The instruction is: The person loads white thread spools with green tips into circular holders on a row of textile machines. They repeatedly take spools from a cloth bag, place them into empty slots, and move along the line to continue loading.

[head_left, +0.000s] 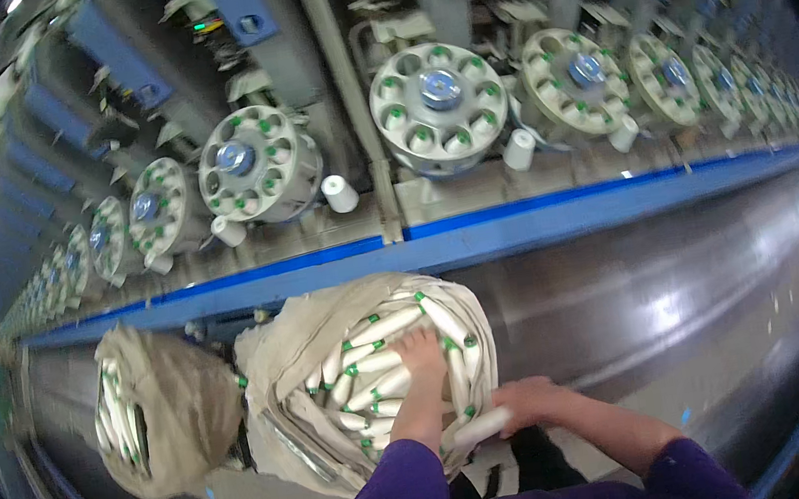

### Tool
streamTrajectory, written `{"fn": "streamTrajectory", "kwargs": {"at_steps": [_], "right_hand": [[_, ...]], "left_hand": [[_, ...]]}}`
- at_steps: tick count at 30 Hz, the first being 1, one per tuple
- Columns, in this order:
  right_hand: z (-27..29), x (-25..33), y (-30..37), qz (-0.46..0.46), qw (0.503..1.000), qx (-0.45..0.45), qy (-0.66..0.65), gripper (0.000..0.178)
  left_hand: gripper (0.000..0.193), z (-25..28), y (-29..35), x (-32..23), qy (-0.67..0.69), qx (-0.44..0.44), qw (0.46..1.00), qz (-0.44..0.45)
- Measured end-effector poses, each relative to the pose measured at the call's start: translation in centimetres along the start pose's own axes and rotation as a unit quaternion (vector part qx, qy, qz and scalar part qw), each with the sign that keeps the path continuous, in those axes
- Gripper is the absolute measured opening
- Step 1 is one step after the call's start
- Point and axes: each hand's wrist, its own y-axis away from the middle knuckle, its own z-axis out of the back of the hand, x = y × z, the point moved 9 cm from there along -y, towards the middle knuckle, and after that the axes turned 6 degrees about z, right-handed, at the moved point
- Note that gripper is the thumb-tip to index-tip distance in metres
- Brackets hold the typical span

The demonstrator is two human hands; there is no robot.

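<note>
R hand: fingers clamped on one white bobbin, near the R rim of big sack. L hand is among other bobbins; its grip I cannot tell. Mag. pockets mostly filled; approx. many bobbins are left in sack.

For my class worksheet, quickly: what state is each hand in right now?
Left hand: among the white bobbins in the large sack; whether it grips one cannot be told.
Right hand: closed, holding a white bobbin by the sack's rim.
</note>
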Motion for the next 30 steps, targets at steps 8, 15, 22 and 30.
{"fn": "streamTrajectory", "kwargs": {"at_steps": [8, 15, 22, 30], "right_hand": [[6.4, -11.8, 16.7, -0.136, 0.789, -0.280, -0.530, 0.056], [10.9, 1.3, 10.3, 0.123, 0.816, -0.139, -0.548, 0.036], [19.5, 8.6, 7.8, 0.178, 0.815, 0.058, -0.549, 0.026], [33.7, -3.6, 12.1, 0.239, 0.473, -0.443, -0.723, 0.024]], "left_hand": [[0.032, 7.2, 8.0, 4.5, 0.291, 0.009, 0.955, -0.048], [0.031, 19.0, 13.5, 2.3, 0.867, 0.198, 0.454, -0.054], [0.048, 29.5, 9.1, 10.0, 0.927, -0.025, 0.346, -0.142], [0.018, 36.3, 4.1, 18.9, 0.890, -0.181, 0.362, -0.212]]}}
